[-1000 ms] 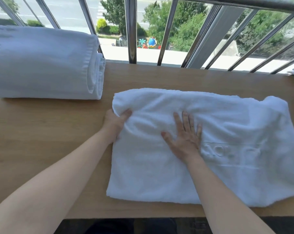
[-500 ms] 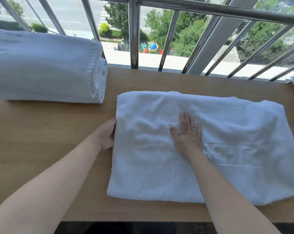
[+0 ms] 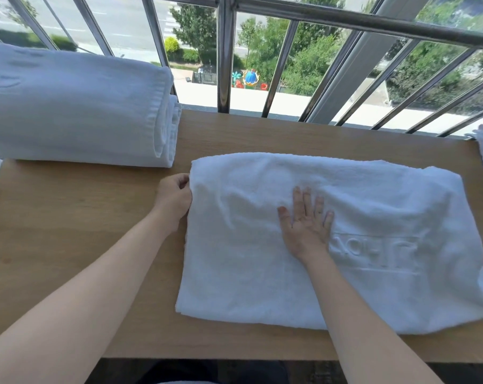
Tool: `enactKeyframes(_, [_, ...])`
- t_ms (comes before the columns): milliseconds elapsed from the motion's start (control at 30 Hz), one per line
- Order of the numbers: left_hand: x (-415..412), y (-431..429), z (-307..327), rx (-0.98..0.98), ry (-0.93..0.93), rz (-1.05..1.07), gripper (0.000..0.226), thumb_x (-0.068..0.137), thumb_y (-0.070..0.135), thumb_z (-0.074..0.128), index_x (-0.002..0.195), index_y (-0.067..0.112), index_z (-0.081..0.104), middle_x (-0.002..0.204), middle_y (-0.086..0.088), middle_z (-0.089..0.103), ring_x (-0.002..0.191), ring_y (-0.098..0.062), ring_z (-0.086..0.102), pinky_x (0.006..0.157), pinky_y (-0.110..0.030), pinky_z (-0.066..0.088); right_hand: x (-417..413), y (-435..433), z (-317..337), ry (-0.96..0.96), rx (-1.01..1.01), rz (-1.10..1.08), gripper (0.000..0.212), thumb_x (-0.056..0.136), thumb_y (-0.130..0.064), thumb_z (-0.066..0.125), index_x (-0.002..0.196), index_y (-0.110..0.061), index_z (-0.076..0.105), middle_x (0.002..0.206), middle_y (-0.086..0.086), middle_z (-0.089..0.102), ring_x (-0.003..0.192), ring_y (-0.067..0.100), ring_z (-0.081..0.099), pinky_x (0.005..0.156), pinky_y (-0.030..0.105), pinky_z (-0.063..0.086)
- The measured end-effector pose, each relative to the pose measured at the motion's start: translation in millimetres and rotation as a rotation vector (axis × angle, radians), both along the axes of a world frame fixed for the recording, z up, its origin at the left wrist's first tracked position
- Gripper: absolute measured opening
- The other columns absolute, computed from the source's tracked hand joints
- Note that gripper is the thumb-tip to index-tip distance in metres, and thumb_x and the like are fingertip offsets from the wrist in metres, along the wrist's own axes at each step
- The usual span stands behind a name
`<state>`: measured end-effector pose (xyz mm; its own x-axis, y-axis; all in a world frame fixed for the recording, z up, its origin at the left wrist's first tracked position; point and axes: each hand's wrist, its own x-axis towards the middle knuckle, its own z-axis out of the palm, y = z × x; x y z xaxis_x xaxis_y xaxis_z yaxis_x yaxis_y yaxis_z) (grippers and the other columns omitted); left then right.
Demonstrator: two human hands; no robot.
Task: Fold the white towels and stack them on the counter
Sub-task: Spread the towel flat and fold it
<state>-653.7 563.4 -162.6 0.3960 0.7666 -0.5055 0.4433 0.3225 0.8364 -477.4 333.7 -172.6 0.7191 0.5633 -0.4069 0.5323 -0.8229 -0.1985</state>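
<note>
– White terry under the fingers (image 3: 307, 200): the right hand (image 3: 307, 231) lies flat on the towel (image 3: 345, 295), fingers straight and slightly spread, pressing down and holding nothing.
– And the left hand (image 3: 175, 198)?
– It is at the towel's left edge, fingers curled against it. Whether they pinch the cloth I cannot tell.
– How will it handle?
– Soft, thick and limp, I judge; light, not slippery, nothing to break. It would sag if lifted from one point, so take two corners or a whole edge, then smooth each fold flat.
– Texture?
– Looped pile, creased near the palm, with raised lettering (image 3: 373, 253) right of the wrist. The towel seems doubled, a rough rectangle on the pale wood-grain worktop (image 3: 68, 245). Left of it and further back sit the folded towels (image 3: 68, 106), rounded folds showing. Beyond it is a metal railing (image 3: 225, 65).
</note>
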Motion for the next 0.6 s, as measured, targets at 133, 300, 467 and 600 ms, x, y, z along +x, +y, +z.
enactKeyframes(133, [-11.7, -6.4, -12.2, 0.204, 0.261, 0.001, 0.015, 0.098, 0.020, 0.059, 0.088, 0.023, 0.069, 0.078, 0.012, 0.068, 0.068, -0.003, 0.059, 0.055, -0.018, 0.043, 0.9, -9.7, -7.1, -0.049, -0.116, 0.056, 0.066, 0.093, -0.069, 0.001, 0.146, -0.046, -0.031, 0.152, -0.021, -0.041, 0.144, 0.026, -0.036, 0.114, 0.059, -0.021])
enactKeyframes(300, [-4.1, -3.1, -4.4, -0.198, 0.029, 0.129, 0.055, 0.097, 0.062, 0.047, 0.087, 0.012, 0.066, 0.082, 0.004, 0.070, 0.072, -0.016, 0.066, 0.060, -0.025, 0.046, -8.7, 3.7, -7.7, -0.033, -0.096, 0.000, 0.064, 0.092, -0.072, 0.003, 0.144, -0.053, -0.029, 0.154, -0.016, -0.040, 0.144, 0.032, -0.034, 0.108, 0.066, -0.022])
enactKeyframes(467, [-11.1, 2.2, -15.9, 0.085, -0.012, -0.071, 0.023, 0.081, 0.038, 0.081, 0.081, 0.022, 0.065, 0.078, 0.009, 0.072, 0.071, -0.012, 0.070, 0.054, -0.024, 0.052, -26.5, 4.4, -12.6, -0.155, -0.049, -0.029, 0.063, 0.092, -0.069, 0.000, 0.150, -0.052, -0.018, 0.162, -0.012, -0.026, 0.148, 0.032, -0.025, 0.112, 0.065, -0.018])
enactKeyframes(600, [-12.5, 0.0, -27.4, 0.186, 0.017, 0.017, 0.034, 0.076, 0.043, 0.084, 0.073, 0.018, 0.061, 0.069, 0.009, 0.069, 0.058, -0.008, 0.061, 0.051, -0.024, 0.048, -28.9, 3.1, -16.6, -0.215, -0.014, -0.057, 0.061, 0.096, -0.062, 0.006, 0.155, -0.047, -0.004, 0.165, -0.012, -0.013, 0.151, 0.030, -0.016, 0.115, 0.061, -0.014])
